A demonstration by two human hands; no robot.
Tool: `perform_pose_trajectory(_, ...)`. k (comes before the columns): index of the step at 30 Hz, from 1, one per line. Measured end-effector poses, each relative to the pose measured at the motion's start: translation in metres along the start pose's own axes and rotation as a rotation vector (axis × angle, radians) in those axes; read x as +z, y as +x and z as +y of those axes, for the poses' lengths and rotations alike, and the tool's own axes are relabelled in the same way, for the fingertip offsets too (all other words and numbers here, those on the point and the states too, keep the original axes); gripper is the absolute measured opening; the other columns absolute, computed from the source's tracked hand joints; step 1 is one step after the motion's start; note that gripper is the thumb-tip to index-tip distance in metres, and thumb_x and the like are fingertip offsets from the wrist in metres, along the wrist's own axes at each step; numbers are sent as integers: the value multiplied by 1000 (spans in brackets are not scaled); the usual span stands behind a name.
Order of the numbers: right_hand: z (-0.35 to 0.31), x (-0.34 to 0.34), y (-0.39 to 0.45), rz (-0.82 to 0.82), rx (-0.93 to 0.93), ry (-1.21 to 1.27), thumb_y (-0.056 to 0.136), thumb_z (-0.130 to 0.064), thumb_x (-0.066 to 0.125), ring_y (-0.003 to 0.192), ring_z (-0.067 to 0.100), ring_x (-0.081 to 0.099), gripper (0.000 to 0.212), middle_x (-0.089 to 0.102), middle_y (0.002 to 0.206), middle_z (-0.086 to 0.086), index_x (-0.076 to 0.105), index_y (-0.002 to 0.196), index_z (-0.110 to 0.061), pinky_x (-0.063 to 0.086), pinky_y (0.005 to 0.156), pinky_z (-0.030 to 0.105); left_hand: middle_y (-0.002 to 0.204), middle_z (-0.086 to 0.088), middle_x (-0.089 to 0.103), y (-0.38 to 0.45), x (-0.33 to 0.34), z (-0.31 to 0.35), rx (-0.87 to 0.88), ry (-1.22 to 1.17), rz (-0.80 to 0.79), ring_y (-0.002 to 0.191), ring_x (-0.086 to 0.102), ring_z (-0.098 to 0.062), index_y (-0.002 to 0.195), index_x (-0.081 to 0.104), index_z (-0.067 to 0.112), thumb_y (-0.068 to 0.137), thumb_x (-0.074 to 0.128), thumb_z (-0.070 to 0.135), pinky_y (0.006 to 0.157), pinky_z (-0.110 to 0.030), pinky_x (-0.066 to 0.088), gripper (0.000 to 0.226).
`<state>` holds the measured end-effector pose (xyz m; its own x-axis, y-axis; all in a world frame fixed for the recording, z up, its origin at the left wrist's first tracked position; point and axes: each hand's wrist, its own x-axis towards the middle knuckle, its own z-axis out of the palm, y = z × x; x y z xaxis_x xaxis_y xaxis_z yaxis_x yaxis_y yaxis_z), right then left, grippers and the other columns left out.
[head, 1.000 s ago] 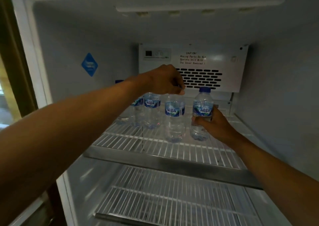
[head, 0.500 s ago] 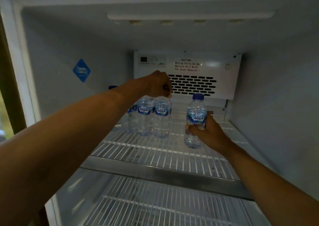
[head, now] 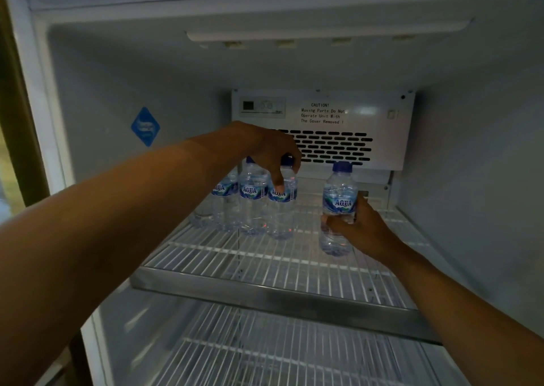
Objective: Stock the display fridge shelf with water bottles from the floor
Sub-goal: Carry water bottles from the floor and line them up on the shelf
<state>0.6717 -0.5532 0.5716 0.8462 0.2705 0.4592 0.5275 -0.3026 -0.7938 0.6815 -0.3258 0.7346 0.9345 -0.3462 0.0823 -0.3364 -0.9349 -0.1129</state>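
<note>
Small clear water bottles with blue caps and blue labels stand on the fridge's upper wire shelf (head: 265, 268). Several form a row at the back left (head: 253, 203). My left hand (head: 270, 153) reaches in from above and grips the top of the rightmost bottle of that row (head: 282, 215), thumb down over its label. That bottle stands on the shelf, touching its neighbour. My right hand (head: 357, 229) holds another bottle (head: 338, 200) round its lower body. It stands upright on the shelf, apart to the right.
A white fan cover with vent slots and a caution text (head: 323, 126) fills the back wall. A blue sticker (head: 145, 126) is on the left wall. Bare wire runs in front of the bottles, and a second wire shelf (head: 265, 356) lies below.
My left hand has carried its bottle back and left until it joined the row. My right hand's bottle has stayed upright at the right. The camera has pulled back a little.
</note>
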Motion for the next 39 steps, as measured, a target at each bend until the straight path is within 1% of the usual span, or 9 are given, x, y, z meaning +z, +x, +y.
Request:
perform_pose_trajectory(5, 2, -1, -1, -31, 25, -18, 69, -35, 82, 102, 13, 64, 68, 66, 114, -4, 50, 128, -23, 51, 92, 32, 119, 15, 59, 19, 9, -19, -8, -19, -5, 105, 59, -9, 121, 54, 45, 35, 80, 73, 93, -37, 52, 94)
perform_pose_trajectory(8, 5, -4, -1, -79, 41, -58, 56, -52, 79, 100, 12, 66, 76, 68, 110, -6, 53, 123, -27, 51, 95, 41, 129, 7, 57, -8, 5, -1, -19, -46, 2, 115, 57, -17, 128, 54, 38, 49, 86, 56, 99, -41, 48, 88)
perform_pose_trajectory(11, 7, -6, -2, -119, 34, -54, 56, -54, 80, 102, 11, 66, 77, 69, 111, -7, 54, 123, -28, 50, 97, 42, 155, 0, 28, -27, 2, 5, 35, -71, -6, 139, 32, -21, 149, 28, 26, 70, 83, 39, 115, -35, 28, 97)
perform_pose_trajectory(13, 5, -8, -5, -124, 39, -60, 57, -51, 82, 102, 9, 66, 75, 69, 111, -8, 54, 123, -29, 50, 97, 38, 158, 0, 22, -54, 4, 10, 72, -211, 143, 141, 27, -18, 151, 23, 23, 74, 79, 38, 113, -28, 26, 96)
perform_pose_trajectory(17, 5, -10, -6, -130, 41, -88, 71, -31, 82, 100, 6, 66, 57, 69, 110, -8, 57, 122, -25, 50, 96, 35, 142, 4, 44, -118, 43, 7, 27, -405, 394, 125, 45, -13, 140, 42, 26, 75, 63, 61, 106, -34, 41, 77)
perform_pose_trajectory(21, 3, -8, -5, -103, 44, -108, 65, -42, 83, 104, 10, 65, 65, 68, 114, -6, 57, 123, -27, 49, 97, 36, 154, 5, 29, -161, 90, -9, -199, -408, 18, 127, 45, -17, 146, 31, 32, 80, 51, 69, 107, -32, 34, 77)
perform_pose_trajectory(27, -1, -5, -6, -65, 52, -105, 68, -33, 83, 106, 13, 64, 62, 67, 115, -4, 57, 124, -23, 49, 97, 35, 161, 6, 13, -164, 130, -20, -262, -408, -195, 146, 19, -18, 152, 17, 33, 82, 46, 70, 117, -34, 15, 84)
perform_pose_trajectory(30, -5, -2, -4, -71, 51, -112, 70, -26, 83, 103, 11, 65, 57, 69, 112, -4, 59, 122, -21, 50, 97, 36, 158, 7, 23, -163, 136, -23, -302, -490, -207, 141, 32, -18, 150, 26, 36, 79, 49, 72, 118, -36, 22, 83)
perform_pose_trajectory(39, -18, 22, 21, -90, 83, -198, 67, -32, 85, 103, 20, 63, 63, 65, 115, 1, 57, 122, -25, 53, 90, 41, 156, 6, 30, -159, 143, -30, -300, -565, -155, 140, 33, -18, 148, 33, 34, 75, 56, 71, 116, -34, 26, 85)
